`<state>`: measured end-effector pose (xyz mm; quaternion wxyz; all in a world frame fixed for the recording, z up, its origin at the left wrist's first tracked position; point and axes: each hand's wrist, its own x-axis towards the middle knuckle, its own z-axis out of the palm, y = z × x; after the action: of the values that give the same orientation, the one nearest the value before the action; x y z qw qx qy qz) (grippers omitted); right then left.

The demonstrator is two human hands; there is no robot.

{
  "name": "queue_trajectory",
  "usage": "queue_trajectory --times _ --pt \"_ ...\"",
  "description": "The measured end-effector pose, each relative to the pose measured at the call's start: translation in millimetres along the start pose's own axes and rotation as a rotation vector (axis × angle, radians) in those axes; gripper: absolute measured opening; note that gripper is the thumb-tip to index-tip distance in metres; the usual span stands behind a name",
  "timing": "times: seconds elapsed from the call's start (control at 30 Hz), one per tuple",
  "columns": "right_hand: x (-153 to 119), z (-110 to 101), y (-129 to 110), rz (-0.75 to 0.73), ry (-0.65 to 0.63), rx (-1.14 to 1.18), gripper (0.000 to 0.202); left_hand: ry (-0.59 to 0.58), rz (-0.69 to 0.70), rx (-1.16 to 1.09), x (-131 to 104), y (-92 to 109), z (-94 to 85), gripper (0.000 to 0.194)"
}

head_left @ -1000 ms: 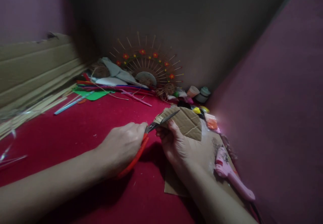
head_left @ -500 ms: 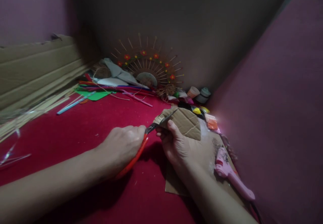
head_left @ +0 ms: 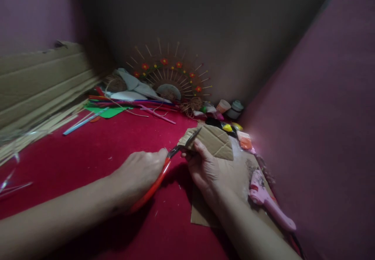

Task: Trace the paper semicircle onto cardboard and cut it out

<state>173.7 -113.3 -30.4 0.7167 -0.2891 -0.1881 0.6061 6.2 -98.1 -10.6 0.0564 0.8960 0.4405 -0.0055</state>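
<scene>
My left hand [head_left: 140, 176] is closed round the orange handles of a pair of scissors [head_left: 156, 184]. The dark blades reach up and right into the left part of a brown cardboard piece [head_left: 218, 143], which has a rounded outline and a few creases. My right hand [head_left: 203, 170] pinches the lower edge of that cardboard, thumb on top and fingers beneath. A narrow strip of the cardboard [head_left: 186, 136] stands on the far side of the blades. The lower blade is partly hidden by the cardboard.
A pink glue gun [head_left: 271, 205] lies on a cardboard sheet [head_left: 202, 213] at the right. Behind are pipe cleaners [head_left: 140, 103], a green sheet [head_left: 109, 113], a twine bundle [head_left: 193, 105] and a flower-decorated fan shape [head_left: 168, 70]. Thin sticks [head_left: 49, 123] lie left on the red surface [head_left: 88, 150].
The scissor blades look closer together and sit slightly lower against the cardboard. My left hand has shifted a little down and left; my right hand keeps its hold.
</scene>
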Motion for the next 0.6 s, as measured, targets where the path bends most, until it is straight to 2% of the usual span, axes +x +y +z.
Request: queue_trajectory --times 0.07,0.17,0.33,0.5,0.6 --pt "1.1 1.8 -3.1 -0.027 0.061 0.044 0.014 0.007 0.012 0.017 0.0 0.4 2.1 0.015" --pt "2.7 1.5 -5.3 -0.07 0.12 0.061 0.014 0.083 0.054 -0.053 -0.8 0.2 4.9 0.02" --pt "2.2 -3.7 -0.3 -0.076 0.02 0.028 0.014 0.158 0.029 -0.157 -0.3 -2.6 9.9 0.029" --pt "0.8 -4.5 0.9 -0.06 -0.021 0.016 0.014 0.167 0.029 -0.209 1.7 -3.6 14.7 0.03" --pt "0.2 -2.5 0.1 -0.051 -0.028 0.023 0.015 0.132 -0.008 -0.241 3.3 -3.1 16.5 0.029"
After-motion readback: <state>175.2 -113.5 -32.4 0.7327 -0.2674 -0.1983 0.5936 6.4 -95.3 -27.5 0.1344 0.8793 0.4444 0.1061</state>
